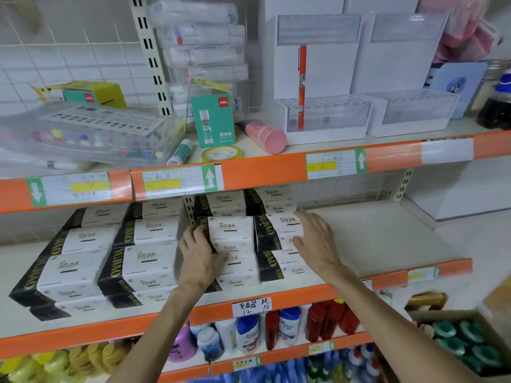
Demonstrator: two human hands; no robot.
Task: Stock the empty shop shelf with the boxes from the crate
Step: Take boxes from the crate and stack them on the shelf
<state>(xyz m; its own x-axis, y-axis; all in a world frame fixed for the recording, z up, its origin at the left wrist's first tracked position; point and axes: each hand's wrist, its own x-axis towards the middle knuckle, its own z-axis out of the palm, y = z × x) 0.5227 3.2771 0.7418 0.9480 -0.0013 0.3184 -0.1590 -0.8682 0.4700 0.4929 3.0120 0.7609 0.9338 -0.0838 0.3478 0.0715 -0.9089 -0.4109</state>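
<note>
Several white-and-black tissue boxes fill the middle shelf [387, 239] in stacked rows from the left up to its centre. My left hand [197, 254] holds the left side of a stacked box [232, 230], thumb against the front. My right hand [315, 239] lies with straight fingers against the right side of the neighbouring box [279, 230]. Both boxes sit on top of lower boxes. The right part of that shelf is bare. No crate is visible.
Stationery, a glue box [214, 120], a pink tube [265, 134] and clear pen displays [323, 114] stand on the shelf above. Shampoo bottles [249, 333] fill the shelf below. A cardboard box of green spools [464, 344] sits at lower right.
</note>
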